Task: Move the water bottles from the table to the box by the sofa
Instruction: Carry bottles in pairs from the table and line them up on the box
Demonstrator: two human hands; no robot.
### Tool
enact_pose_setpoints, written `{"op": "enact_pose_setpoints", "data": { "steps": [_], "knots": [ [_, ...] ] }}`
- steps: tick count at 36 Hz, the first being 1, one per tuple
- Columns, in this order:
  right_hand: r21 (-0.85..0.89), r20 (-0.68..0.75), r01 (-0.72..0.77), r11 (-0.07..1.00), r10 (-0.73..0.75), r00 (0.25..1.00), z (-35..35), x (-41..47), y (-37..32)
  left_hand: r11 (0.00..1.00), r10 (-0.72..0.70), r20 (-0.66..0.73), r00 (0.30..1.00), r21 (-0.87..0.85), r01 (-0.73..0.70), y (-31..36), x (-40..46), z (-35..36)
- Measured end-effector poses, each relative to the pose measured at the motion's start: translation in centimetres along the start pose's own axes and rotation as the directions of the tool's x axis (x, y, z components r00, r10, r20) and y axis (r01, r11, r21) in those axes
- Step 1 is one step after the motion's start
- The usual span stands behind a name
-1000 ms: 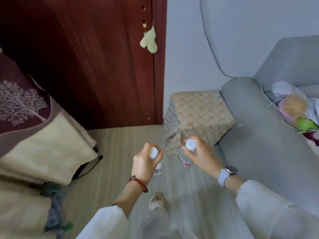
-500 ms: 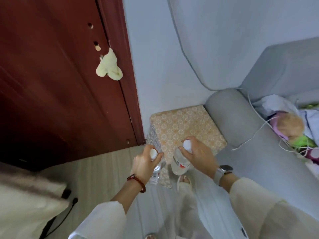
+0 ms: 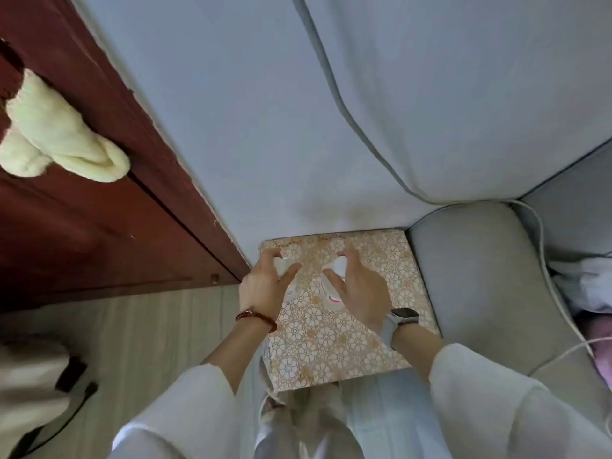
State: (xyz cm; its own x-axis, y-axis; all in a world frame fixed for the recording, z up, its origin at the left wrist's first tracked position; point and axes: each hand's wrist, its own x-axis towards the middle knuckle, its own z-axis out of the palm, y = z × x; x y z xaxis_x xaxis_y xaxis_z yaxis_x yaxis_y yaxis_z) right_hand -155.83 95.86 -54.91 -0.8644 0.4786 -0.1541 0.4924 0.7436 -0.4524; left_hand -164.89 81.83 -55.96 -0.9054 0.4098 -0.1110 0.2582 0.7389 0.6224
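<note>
A box [image 3: 334,339] covered in a beige floral cloth stands on the floor against the wall, touching the grey sofa arm [image 3: 470,276]. Over its far half I hold two clear water bottles upright by their white caps. My left hand [image 3: 265,286] grips the left bottle [image 3: 291,289] near the box's far left corner. My right hand [image 3: 357,289] grips the right bottle [image 3: 331,289], which has a red label. Whether the bottle bases touch the box top is hidden by my fingers.
A dark red wooden door [image 3: 82,210] with a pale cloth [image 3: 56,140] hanging on it is at left. A white cable [image 3: 549,279] and bundled cloths [image 3: 589,286] lie on the sofa at right. Pale wood floor [image 3: 149,329] lies left of the box.
I have stepped up to the box, and both hands have carried the bottles forward from in front of it to over its top.
</note>
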Motion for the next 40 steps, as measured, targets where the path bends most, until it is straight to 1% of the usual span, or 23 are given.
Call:
{"op": "enact_pose_setpoints", "data": {
  "steps": [4,6,11,14,19,20,23,24,26,28,31,34,37,40],
  "knots": [
    [0.095,0.008,-0.028,0.995,0.028,1.000,2.0,4.1,1.1,0.999,-0.019,-0.018,1.000,0.035,0.020,-0.3,4.6,1.9],
    [0.141,0.015,-0.020,0.990,0.018,1.000,2.9,5.9,1.3,0.999,-0.018,-0.032,0.999,0.035,0.019,-0.6,6.3,2.6],
    [0.255,0.000,-0.027,0.967,0.028,1.000,4.0,9.4,1.4,0.999,-0.015,-0.051,0.999,-0.047,0.012,-1.2,9.3,3.9],
    [0.289,-0.008,-0.021,0.957,0.025,1.000,4.5,10.9,1.2,0.997,-0.020,-0.042,0.999,-0.073,0.017,-1.4,10.5,4.6],
    [0.330,-0.019,-0.039,0.943,0.048,0.999,4.6,12.9,0.7,0.994,-0.079,-0.046,0.996,-0.076,0.075,-1.4,11.5,5.3],
    [0.340,-0.010,-0.043,0.939,0.050,0.999,4.6,13.2,0.5,0.994,-0.074,-0.047,0.996,-0.081,0.070,-1.4,11.4,5.4],
    [0.392,-0.008,-0.052,0.919,0.060,0.998,4.9,13.4,0.5,0.995,0.028,-0.062,0.998,-0.090,-0.034,-1.6,10.8,5.7],
    [0.404,-0.015,-0.048,0.913,0.059,0.998,5.0,13.3,0.6,0.994,0.042,-0.054,0.998,-0.097,-0.047,-1.6,10.5,5.8],
    [0.427,-0.005,-0.060,0.903,0.069,0.998,5.3,13.1,0.9,0.989,0.023,-0.024,0.999,-0.147,-0.026,-1.8,10.3,5.7],
    [0.458,0.039,-0.102,0.883,0.094,0.995,5.7,12.9,1.1,0.977,-0.013,-0.004,1.000,-0.211,0.012,-1.9,10.5,5.6],
    [0.549,0.085,-0.178,0.816,0.158,0.984,6.1,13.0,1.1,0.958,-0.071,0.029,0.997,-0.276,0.076,-2.2,10.9,5.4],
    [0.592,0.130,-0.204,0.779,0.158,0.979,6.2,13.0,1.0,0.942,-0.115,0.088,0.989,-0.308,0.137,-2.7,11.1,5.1],
    [0.578,0.104,-0.185,0.795,0.153,0.983,6.6,12.9,0.9,0.948,-0.131,0.130,0.983,-0.273,0.163,-3.4,11.0,5.0],
    [0.594,0.039,-0.188,0.782,0.206,0.978,7.0,12.9,0.5,0.957,-0.131,0.128,0.983,-0.244,0.159,-3.8,11.3,5.0]
  ]
}}
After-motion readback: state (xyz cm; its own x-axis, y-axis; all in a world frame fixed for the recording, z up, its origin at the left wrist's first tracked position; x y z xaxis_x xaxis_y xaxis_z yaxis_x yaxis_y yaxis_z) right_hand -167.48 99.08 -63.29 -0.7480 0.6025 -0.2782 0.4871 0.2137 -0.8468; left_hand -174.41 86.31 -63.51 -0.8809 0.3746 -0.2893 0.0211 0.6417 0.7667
